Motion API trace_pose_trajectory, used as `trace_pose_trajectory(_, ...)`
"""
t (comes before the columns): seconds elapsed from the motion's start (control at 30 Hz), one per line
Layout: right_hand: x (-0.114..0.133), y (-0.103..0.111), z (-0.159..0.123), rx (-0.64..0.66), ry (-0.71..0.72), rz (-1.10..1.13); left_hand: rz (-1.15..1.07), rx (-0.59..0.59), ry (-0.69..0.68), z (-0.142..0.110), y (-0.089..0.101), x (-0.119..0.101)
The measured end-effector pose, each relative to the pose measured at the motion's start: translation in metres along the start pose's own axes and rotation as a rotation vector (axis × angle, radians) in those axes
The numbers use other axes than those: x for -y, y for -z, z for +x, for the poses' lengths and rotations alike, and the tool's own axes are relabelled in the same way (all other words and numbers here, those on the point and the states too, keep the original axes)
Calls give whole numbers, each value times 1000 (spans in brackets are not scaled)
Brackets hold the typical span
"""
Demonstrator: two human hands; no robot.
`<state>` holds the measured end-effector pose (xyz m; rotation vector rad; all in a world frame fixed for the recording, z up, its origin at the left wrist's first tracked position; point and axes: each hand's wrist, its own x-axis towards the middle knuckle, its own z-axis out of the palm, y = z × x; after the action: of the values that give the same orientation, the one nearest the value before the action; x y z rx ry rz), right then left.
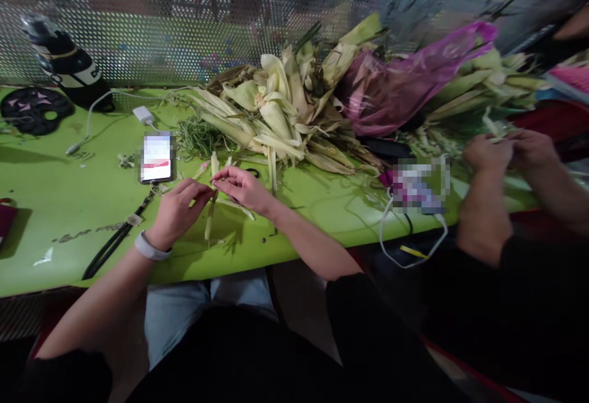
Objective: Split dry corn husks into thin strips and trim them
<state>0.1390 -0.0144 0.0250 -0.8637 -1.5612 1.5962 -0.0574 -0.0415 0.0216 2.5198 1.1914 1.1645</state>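
Observation:
My left hand, with a pale grey band at its wrist, is closed in a pinch over the green table. My right hand meets it fingertip to fingertip, its fingers also pinched. Between them is a narrow pale corn husk strip, one end hanging below the fingers and a piece showing above them. The exact grip point is partly hidden by the fingers. Beyond my hands lies a large pile of corn husks, with thin green shreds at its left side.
A smartphone with a lit screen and black strap lies left of my hands. Behind it are a white cable, a dark bottle and a purple plastic bag. At right, a co-worker's hands hold something pale.

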Motion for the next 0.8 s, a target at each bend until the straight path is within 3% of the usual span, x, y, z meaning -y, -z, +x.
trace_pose_trajectory(0.07,3,1,-3,-2,72,-174,-140,44,148,3,2,2)
trace_pose_trajectory(0.17,7,1,-7,-16,134,-350,-396,200,357,7,8,5)
trace_pose_trajectory(0.27,8,1,-10,30,149,-391,-685,331,544,9,13,5)
trace_pose_trajectory(0.4,7,0,-12,86,123,-354,-942,371,707,12,18,3)
trace_pose_trajectory(0.6,6,1,-11,109,105,-299,-1095,371,763,9,14,11)
trace_pose_trajectory(0.8,1,0,-8,110,113,-302,-1168,398,698,6,11,14)
